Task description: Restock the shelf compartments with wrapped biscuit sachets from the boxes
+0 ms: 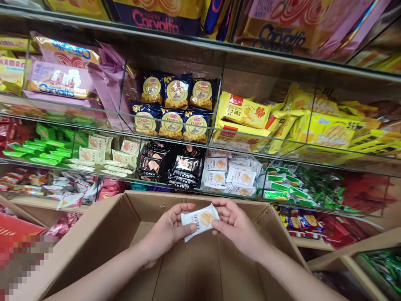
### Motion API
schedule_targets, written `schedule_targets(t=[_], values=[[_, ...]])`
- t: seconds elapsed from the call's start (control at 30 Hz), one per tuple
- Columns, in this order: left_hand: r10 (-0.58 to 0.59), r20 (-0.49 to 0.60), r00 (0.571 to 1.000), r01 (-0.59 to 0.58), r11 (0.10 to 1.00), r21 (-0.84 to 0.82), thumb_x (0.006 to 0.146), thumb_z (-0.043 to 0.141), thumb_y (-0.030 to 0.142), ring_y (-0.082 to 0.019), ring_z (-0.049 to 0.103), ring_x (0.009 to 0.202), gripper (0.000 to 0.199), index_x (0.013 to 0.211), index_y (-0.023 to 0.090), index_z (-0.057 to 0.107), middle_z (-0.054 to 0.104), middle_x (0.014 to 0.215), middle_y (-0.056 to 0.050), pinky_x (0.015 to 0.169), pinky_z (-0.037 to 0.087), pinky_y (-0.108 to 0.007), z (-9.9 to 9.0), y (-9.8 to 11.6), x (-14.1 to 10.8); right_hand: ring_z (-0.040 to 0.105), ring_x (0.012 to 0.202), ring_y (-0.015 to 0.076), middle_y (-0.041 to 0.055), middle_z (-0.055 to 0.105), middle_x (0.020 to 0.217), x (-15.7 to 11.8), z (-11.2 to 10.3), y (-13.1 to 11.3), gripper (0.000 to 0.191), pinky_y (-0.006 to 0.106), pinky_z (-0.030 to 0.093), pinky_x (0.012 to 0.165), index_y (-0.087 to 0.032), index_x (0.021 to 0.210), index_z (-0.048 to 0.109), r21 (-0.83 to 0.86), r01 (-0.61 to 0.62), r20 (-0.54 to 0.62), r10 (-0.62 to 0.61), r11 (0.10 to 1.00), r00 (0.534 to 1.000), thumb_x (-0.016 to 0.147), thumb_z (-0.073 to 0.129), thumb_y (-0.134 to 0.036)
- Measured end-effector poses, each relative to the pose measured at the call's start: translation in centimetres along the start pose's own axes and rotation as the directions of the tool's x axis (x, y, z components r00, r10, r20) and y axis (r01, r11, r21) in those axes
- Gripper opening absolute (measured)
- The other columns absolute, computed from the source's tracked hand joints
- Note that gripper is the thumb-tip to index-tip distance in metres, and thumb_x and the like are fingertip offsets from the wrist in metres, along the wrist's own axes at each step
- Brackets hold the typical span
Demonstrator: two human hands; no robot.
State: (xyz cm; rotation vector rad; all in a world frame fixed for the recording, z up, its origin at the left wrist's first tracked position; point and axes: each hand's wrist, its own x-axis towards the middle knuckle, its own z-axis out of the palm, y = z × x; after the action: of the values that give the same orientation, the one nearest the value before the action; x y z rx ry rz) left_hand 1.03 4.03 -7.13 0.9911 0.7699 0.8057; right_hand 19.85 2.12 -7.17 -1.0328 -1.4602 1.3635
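Between my hands is a small white snack packet (200,220) with a picture of pale biscuit pieces on its front. My left hand (169,228) pinches its left end, thumb on the front. The right end is gripped by my right hand (233,223), thumb and fingers closed on it. Both hands hold the packet slightly tilted above an open cardboard box (140,242), whose visible floor is bare brown board. White packets (239,175) of similar look are stacked on the shelf just beyond.
Clear-fronted shelves carry black packets (184,167), green packets (53,148), navy cookie bags (177,92) and yellow packs (244,110). Larger Carvalfo packs (62,79) sit at left. The box's far edge lies close to the lower shelf. A red box (19,234) stands at left.
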Motion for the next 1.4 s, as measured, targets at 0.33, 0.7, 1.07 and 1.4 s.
schedule_targets(t=[0.33,0.7,1.07,1.4], values=[[-0.097,-0.084,0.992,0.088,0.990,-0.111,0.067,0.066,0.027,-0.008,0.056,0.063,0.032,0.092,0.019,0.047,0.059,0.078,0.002,0.056,0.041,-0.018,1.2,0.7,-0.5,0.047,0.085,0.0181,0.0066,0.059,0.096,-0.8,0.4,-1.5,0.022,0.035,0.042,0.075,-0.017,0.101,0.052,-0.896,0.431,0.335,-0.481,0.104,0.810,0.081,0.042,-0.014],[-0.112,0.044,0.993,0.110,0.993,0.030,0.072,0.058,0.033,-0.010,0.055,0.068,0.025,0.091,0.018,0.050,0.060,0.085,-0.003,0.059,0.038,-0.021,1.0,0.6,-1.1,0.048,0.095,0.0222,0.0122,0.059,0.103,2.5,-9.6,-4.7,0.031,0.033,0.038,0.081,-0.009,0.107,0.053,-0.961,-0.156,0.024,-0.634,-0.226,0.773,0.084,0.034,-0.016],[-0.181,0.082,0.980,0.172,0.980,0.104,0.072,0.058,0.033,-0.009,0.054,0.067,0.025,0.087,0.016,0.048,0.059,0.083,-0.002,0.057,0.035,-0.020,0.6,-0.2,-0.9,0.054,0.081,0.0219,0.0104,0.061,0.090,6.2,-10.7,-4.9,0.029,0.028,0.040,0.060,-0.013,0.105,0.051,-0.896,-0.259,-0.062,-0.476,-0.360,0.877,0.082,0.033,-0.013],[-0.233,0.086,0.969,0.217,0.962,0.164,0.069,0.060,0.036,-0.009,0.052,0.064,0.029,0.085,0.015,0.048,0.057,0.081,-0.002,0.057,0.034,-0.020,0.7,-0.4,-0.8,0.059,0.078,0.0235,0.0102,0.063,0.088,7.6,-11.2,-6.5,0.034,0.030,0.041,0.060,-0.018,0.105,0.048,-0.915,-0.212,-0.114,-0.284,-0.344,0.952,0.075,0.035,-0.009]])
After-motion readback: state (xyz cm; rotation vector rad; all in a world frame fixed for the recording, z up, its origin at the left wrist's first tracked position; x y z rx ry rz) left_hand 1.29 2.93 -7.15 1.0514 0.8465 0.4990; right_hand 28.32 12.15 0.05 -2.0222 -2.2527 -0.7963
